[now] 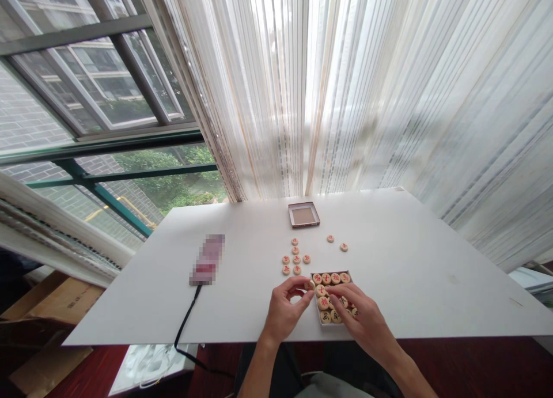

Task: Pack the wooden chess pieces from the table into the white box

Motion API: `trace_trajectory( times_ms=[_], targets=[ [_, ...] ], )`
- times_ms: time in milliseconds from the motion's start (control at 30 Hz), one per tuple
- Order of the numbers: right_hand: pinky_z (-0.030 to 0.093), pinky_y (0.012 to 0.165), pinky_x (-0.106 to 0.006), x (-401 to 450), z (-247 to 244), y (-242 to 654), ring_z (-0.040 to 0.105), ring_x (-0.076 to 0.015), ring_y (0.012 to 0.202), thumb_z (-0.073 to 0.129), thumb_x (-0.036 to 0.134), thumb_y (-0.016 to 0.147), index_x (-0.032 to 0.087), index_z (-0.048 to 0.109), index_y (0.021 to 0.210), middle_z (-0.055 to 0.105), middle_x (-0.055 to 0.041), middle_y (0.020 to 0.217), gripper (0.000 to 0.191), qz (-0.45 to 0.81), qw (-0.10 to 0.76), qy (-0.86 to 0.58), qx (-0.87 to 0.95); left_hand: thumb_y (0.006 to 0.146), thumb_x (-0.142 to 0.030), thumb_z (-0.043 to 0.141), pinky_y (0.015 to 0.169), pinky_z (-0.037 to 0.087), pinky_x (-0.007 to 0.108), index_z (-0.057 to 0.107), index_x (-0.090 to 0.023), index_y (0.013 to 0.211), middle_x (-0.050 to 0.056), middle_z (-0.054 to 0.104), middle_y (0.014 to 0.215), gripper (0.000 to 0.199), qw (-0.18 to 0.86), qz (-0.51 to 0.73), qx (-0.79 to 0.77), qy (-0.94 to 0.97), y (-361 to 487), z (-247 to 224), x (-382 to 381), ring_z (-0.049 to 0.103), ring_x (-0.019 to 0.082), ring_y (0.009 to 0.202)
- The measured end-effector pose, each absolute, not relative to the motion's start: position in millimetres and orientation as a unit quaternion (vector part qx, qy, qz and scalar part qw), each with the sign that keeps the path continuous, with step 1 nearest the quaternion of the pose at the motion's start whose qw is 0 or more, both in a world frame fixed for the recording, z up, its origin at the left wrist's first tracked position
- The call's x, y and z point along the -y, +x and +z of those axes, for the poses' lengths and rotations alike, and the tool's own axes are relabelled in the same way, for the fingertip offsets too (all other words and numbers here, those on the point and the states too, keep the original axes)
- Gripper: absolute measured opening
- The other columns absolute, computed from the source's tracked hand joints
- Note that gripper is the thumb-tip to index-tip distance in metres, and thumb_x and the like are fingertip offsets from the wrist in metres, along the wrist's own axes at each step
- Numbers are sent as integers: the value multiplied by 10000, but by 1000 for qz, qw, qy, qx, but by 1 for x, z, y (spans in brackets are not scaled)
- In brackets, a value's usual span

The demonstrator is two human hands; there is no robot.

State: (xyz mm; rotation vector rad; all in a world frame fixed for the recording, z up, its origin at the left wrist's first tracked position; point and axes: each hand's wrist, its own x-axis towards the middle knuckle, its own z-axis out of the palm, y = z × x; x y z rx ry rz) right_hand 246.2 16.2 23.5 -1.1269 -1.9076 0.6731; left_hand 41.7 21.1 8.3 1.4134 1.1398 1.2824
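Note:
My left hand (288, 306) pinches a round Chinese chess piece (310, 285) between thumb and forefinger, at the left edge of a shallow box (332, 325). Pale wooden Chinese chess pieces (324, 303) with red or black characters fill much of the box. My right hand (360, 314) reaches over the box's right side, fingers apart, their tips at a red-marked piece (320, 290). This hand hides several pieces below it; whether it grips any is not plain. Beyond the box, a cluster of red-marked pieces (296, 260) lies on the white table (410, 271).
An open, shallow lid (303, 215) lies near the table's far edge. Two loose pieces (330, 238) sit right of the cluster. A blurred purple object (208, 260) with a black cord (185, 323) lies at left. White curtains (345, 98) hang behind the table.

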Motion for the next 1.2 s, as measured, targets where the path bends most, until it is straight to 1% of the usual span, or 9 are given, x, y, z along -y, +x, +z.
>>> trace_trajectory(
  times_ms=[100,233,333,500,600,733,933,1067,1200],
  targets=[
    [593,835,-343,-15,26,244,698,-242,978,520,330,993,247,716,1084,731,-82,1045,231,272,416,-445,745,821,-390,754,829,621,336,711,-157,1051,89,766,971,330,482,513,-458,544,46,9,-21,732,220,896],
    [594,839,-337,-11,24,245,706,-243,969,532,356,985,248,721,1065,740,-81,1038,232,281,427,-452,731,796,-404,786,777,633,338,705,-168,1108,100,778,998,400,536,510,-452,498,47,8,-19,748,255,925],
    [589,840,-334,-7,21,248,703,-234,932,531,369,988,251,710,1085,735,-78,1049,236,297,423,-468,717,798,-413,785,754,635,354,703,-154,1139,115,783,984,437,549,516,-445,484,45,8,-18,757,274,910],
    [577,821,-336,-4,17,252,688,-228,883,529,390,988,241,697,1071,724,-80,1034,239,310,415,-487,703,822,-415,765,805,630,385,697,-146,1193,125,783,1008,463,552,507,-448,487,45,9,-17,750,287,955],
    [577,805,-337,-4,17,250,688,-232,883,537,400,983,239,692,1081,726,-83,1041,244,324,420,-492,690,829,-406,763,858,622,403,701,-150,1198,123,775,1051,454,554,501,-447,492,49,12,-14,746,286,969],
    [577,862,-344,-4,19,244,691,-243,980,563,402,970,250,677,1123,723,-78,1111,244,372,441,-483,659,843,-384,754,916,604,400,708,-177,1193,109,763,1102,409,544,482,-445,523,57,20,-8,735,279,1003],
    [592,875,-356,-2,19,238,696,-247,999,592,409,953,235,640,1169,709,-90,1138,281,460,468,-455,602,883,-367,711,849,614,362,679,-182,1170,95,771,1043,344,535,470,-423,561,67,31,0,755,239,886],
    [579,900,-335,-2,18,239,691,-242,1033,611,412,944,243,664,1128,717,-74,1134,256,475,464,-456,593,882,-363,712,828,610,345,653,-166,1124,97,765,1027,318,534,479,-421,556,69,31,0,754,230,872],
    [581,871,-317,-4,20,241,698,-235,1004,611,419,942,259,688,1098,730,-55,1102,237,473,456,-462,597,886,-367,708,823,609,351,647,-157,1119,106,762,1012,319,541,478,-417,552,69,30,-1,753,230,863]
  ],
)
